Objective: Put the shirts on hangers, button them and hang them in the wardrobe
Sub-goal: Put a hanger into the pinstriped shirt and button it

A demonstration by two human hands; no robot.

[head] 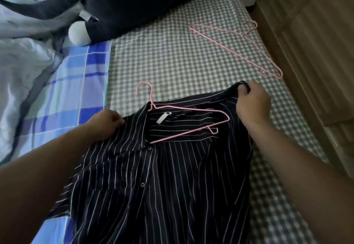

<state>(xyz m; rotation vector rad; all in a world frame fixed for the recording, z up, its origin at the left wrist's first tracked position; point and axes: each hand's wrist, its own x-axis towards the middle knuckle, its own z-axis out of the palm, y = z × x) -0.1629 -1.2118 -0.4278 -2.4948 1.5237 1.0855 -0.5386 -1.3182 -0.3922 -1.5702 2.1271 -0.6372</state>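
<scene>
Two hands are on the dark pinstriped shirt, which lies spread on the gingham sheet right in front of you, its lower part running off the near edge of view. Your left hand has its fingers curled onto the shirt's left shoulder, pinching the fabric beside the collar. Your right hand grips the right shoulder, fingers wrapped round a bunched fold at the far right corner of the garment. Down the front placket you can see two dark buttons; whether they are fastened, you cannot tell.

Inside the open neck lies a pink hanger. Its right arm and lower bar rest on the inner back of the shirt by the white label, its left arm is hidden under the fabric, and its hook pokes out past the collar onto the sheet.

Farther off to the right, near the bed's edge and the wooden furniture, a spare pink hanger lies flat on the gingham, well apart from the shirt. To the left sits a blue checked quilt, and at the far left a dark plush toy rests across the bedding.
</scene>
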